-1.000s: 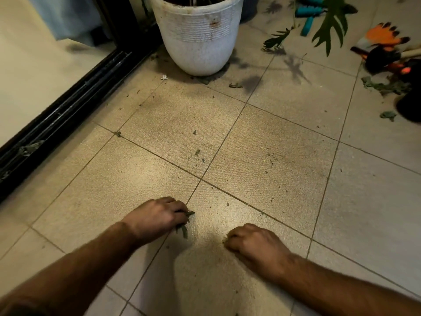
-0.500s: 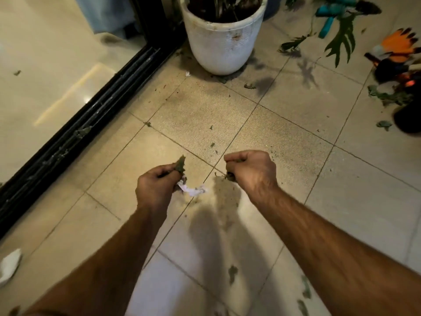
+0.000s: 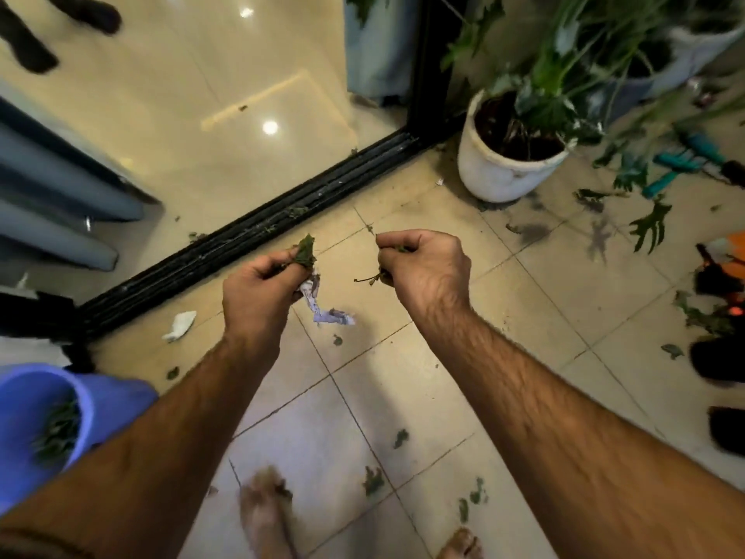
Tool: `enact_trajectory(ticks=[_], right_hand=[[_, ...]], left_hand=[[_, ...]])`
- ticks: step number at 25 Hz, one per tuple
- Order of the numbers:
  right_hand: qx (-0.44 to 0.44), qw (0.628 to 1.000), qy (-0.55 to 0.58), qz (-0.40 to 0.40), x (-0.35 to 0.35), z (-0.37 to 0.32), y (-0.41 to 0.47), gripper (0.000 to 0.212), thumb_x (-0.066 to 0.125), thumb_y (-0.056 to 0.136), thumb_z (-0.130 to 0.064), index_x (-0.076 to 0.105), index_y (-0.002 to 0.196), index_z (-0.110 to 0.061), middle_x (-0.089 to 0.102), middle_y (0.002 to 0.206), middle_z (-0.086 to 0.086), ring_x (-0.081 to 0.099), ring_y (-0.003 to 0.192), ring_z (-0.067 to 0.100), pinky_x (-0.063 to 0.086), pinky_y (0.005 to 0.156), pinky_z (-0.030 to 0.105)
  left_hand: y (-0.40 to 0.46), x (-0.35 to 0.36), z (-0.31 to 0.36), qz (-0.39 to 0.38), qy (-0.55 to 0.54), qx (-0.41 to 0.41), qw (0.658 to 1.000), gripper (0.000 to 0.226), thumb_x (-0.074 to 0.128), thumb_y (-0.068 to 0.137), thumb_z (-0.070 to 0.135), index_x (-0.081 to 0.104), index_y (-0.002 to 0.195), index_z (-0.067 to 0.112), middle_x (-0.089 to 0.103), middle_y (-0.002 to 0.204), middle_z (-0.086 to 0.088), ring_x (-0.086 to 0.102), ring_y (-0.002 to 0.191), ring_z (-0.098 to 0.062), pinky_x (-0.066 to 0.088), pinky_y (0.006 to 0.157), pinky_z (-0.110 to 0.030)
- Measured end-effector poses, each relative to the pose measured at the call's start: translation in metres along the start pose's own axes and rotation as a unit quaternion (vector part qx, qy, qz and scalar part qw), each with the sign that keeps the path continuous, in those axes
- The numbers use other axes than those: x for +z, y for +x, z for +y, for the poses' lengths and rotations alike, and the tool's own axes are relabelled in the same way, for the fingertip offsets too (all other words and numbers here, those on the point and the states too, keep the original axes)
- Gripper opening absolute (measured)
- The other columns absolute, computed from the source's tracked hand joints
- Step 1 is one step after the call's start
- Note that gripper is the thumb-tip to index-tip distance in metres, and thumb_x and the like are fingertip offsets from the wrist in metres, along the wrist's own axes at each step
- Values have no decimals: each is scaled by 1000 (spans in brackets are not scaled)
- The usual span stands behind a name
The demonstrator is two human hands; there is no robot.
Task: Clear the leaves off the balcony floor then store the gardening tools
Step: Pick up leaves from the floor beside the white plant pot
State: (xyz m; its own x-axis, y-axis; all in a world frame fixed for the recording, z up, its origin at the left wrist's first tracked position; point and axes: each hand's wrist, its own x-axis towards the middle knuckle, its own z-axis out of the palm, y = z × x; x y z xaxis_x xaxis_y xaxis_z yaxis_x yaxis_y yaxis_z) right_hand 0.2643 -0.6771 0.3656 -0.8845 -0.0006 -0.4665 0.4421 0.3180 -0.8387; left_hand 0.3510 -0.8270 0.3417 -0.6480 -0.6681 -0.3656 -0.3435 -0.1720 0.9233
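Note:
My left hand (image 3: 258, 288) grips a green leaf (image 3: 305, 252) and a crumpled scrap of paper (image 3: 322, 304) that dangles below the fist. My right hand (image 3: 423, 264) is curled round leaf bits, with a thin stem (image 3: 369, 279) sticking out on its left. Both fists are raised above the tiled balcony floor (image 3: 544, 300). Several small leaf pieces (image 3: 373, 480) lie on the tiles near my bare feet (image 3: 268, 514). Teal-handled garden tools (image 3: 677, 165) and an orange glove (image 3: 725, 256) lie at the right.
A blue bucket (image 3: 92, 401) holding leaves stands at the lower left. A white plant pot (image 3: 496, 175) stands by the black sliding-door track (image 3: 242, 244). A white scrap (image 3: 179, 325) lies near the track. Dark objects (image 3: 721, 361) sit at the right edge.
Both hands have risen from the floor with leaves and paper gripped in them. The view has lifted and swung left, bringing the blue bucket and my feet into sight.

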Motion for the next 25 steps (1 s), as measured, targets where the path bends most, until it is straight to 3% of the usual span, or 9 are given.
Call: enact_trajectory(ticks=[5,11,17,21,25], right_hand=[[-79,995,-16,-55,68,-58,-35,22,73,81,-9,82,86,-28,75,74,-9,74,71,12,64,76,36],[-71,982,-24,-174,158,-65,-115,24,77,82,-7,78,77,-30,75,70,-7,75,65,10,65,74,36],[-49,962,-49,-263,225,-67,-180,25,77,85,-3,78,80,-28,75,76,-6,74,71,11,65,77,34],[5,956,-54,-289,267,-41,-202,21,76,86,-1,79,86,-22,75,80,-1,73,74,14,65,79,35],[49,946,-77,-311,320,-4,-215,19,76,85,0,79,85,-18,76,82,6,72,73,21,65,80,40]], left_hand=[[-13,-69,33,80,-49,10,996,19,72,85,-2,75,89,16,74,78,-5,67,71,-16,57,65,-25],[-40,-183,23,194,-103,-16,975,12,71,87,-2,74,93,8,73,77,-5,66,72,-17,58,77,-36],[-61,-284,13,294,-137,-35,945,14,76,85,4,74,84,18,73,66,6,65,59,-6,54,57,-21],[-59,-332,-15,357,-158,-79,917,13,78,84,6,77,83,18,76,75,-4,69,75,-25,60,78,-40],[-53,-383,-49,405,-235,-111,876,12,73,86,-1,72,86,11,73,64,0,68,56,-16,57,53,-26]])
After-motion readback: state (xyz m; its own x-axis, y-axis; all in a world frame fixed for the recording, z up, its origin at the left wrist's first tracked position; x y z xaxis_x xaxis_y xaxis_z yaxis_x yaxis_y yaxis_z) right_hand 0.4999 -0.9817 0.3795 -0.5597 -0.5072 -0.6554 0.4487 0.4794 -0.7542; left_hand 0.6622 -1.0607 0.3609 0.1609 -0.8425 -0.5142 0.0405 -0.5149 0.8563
